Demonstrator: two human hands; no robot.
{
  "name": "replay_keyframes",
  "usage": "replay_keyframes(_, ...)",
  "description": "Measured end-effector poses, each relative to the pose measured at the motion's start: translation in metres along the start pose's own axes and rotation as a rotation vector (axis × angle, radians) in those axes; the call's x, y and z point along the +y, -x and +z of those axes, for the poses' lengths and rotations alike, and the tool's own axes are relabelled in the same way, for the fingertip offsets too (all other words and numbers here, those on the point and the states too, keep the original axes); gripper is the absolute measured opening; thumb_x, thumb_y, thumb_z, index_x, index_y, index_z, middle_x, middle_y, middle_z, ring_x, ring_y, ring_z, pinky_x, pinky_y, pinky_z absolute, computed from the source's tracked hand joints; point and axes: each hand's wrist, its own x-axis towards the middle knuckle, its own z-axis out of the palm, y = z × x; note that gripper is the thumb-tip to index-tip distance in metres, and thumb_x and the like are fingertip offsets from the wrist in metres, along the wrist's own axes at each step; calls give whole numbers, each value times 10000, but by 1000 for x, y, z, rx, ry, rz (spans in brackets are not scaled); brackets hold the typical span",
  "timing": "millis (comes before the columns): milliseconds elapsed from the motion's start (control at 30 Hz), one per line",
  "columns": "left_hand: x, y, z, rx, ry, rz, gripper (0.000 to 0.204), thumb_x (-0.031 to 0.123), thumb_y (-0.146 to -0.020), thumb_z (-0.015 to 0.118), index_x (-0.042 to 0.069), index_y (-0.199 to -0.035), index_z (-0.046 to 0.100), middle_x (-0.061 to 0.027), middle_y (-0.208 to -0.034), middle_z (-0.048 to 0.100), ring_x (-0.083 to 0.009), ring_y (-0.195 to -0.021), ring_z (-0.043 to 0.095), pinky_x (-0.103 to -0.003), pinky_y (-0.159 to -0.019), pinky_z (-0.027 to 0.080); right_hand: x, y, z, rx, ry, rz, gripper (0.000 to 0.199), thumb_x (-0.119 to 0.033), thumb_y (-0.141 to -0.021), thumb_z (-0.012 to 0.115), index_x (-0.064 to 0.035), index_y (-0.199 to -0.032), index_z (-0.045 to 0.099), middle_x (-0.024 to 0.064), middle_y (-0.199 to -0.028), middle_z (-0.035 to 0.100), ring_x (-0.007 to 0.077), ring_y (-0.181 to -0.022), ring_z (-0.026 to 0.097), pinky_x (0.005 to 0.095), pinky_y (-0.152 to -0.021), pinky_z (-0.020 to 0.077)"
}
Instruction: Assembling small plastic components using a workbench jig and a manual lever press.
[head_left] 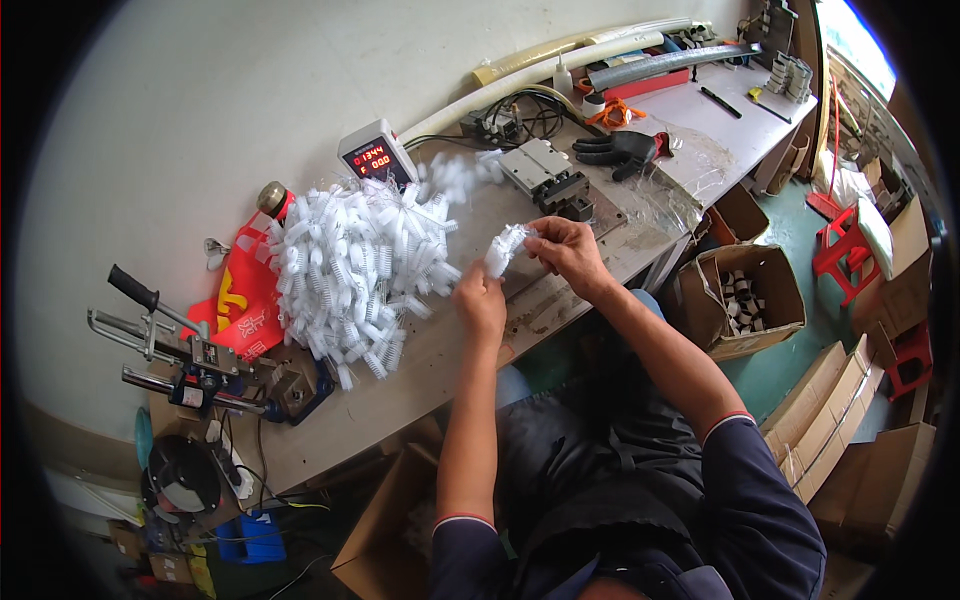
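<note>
A steel lever press with a black handle [212, 360] stands at the left end of a long grey table [425, 370], beside a tall heap of small, white, bristly plastic pieces [350, 265]. Right of the heap, over the table's near edge, a bare left hand [482, 302] closes around the lower end of a white, bristly plastic bundle [503, 248]; the bare right hand [568, 252] pinches its upper end, so each grip is on the bundle. Beyond lie a grey metal block fixture [545, 170] and a black work glove with a red cuff [625, 152].

The heap slopes close to the near edge, and a brush of the left forearm could send pieces sliding to the floor. In the hands, a slack pinch could drop the bundle, or its stray strands could tangle.

The heap hides part of a red plastic bag [245, 300] and blurs at its far right side. Fingers cover both ends of the bundle; whether it is one piece or several, this onlooker cannot tell.
</note>
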Motion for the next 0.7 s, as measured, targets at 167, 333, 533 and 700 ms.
replay_keyframes(167, 9, -1, 1, -57, 231, -180, 139, 52, -996, 628, 4, -1071, 735, -46, -873, 750, -88, -697, 662, -245, -615, 544, 2, 0, -4, -12, -24, 0, 225, -109, -964, 711, 0, -1161, 698, 4, -819, 677, 35, -615, 547, 202, -528, 423)
replay_keyframes(333, 36, -5, -10, -162, 351, -344, 195, 122, -1027, 631, 3, -1147, 728, -41, -907, 745, -66, -702, 641, -221, -576, 521, 5, 3, -10, -51, -56, -16, 228, -97, -982, 682, 5, -1186, 696, 14, -843, 687, 46, -652, 579, 203, -547, 439)
replay_keyframes(533, 37, -4, -15, -124, 437, -248, 276, 162, -1056, 586, -19, -1248, 668, -119, -1079, 744, -125, -783, 691, -241, -600, 556, 22, 4, -13, 23, -91, 6, 167, -107, -971, 693, -10, -1106, 706, 5, -837, 692, 45, -640, 588, 204, -544, 454)
replay_keyframes(700, 41, -4, -20, -133, 615, -368, 369, 195, -1083, 516, -46, -1353, 593, -155, -1201, 704, -176, -840, 697, -271, -647, 573, 25, 9, -15, 34, -117, 21, 154, -103, -982, 680, -9, -1103, 696, 7, -824, 684, 43, -624, 582, 202, -536, 451)
